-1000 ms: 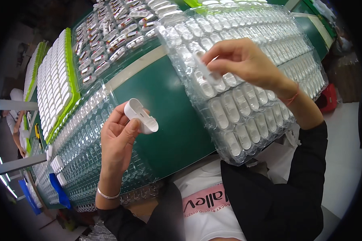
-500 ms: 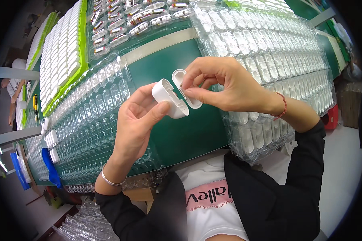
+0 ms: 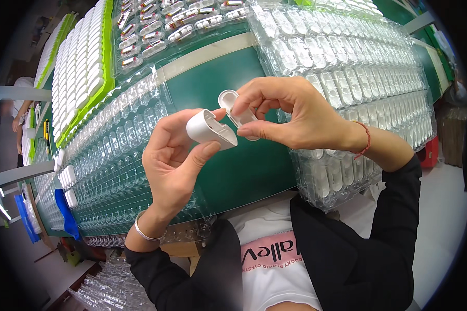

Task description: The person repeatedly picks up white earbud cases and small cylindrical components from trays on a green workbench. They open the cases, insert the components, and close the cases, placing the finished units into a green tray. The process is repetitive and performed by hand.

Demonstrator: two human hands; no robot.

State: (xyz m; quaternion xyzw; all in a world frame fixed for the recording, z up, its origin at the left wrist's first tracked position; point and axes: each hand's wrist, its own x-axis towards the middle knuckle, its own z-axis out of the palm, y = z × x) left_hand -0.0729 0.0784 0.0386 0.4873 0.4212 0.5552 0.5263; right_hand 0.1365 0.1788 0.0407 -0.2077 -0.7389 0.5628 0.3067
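Casing [image 3: 206, 129], white and hollow, grasped by left hand [image 3: 172, 158], thumb against its side; shallow white shell [image 3: 238, 117] pinched in right hand [image 3: 298, 115]. Both parts held close together above green counter [image 3: 244, 173], back from its near edge.

A green-topped table [image 3: 254, 179] runs across the middle, with a pale strip [image 3: 210, 54] crossing its surface. Pale floor [image 3: 446, 212] shows at the right. Grey metal bars [image 3: 21, 177] reach in at the left, where bright light strips [image 3: 3, 211] glow near the edge.
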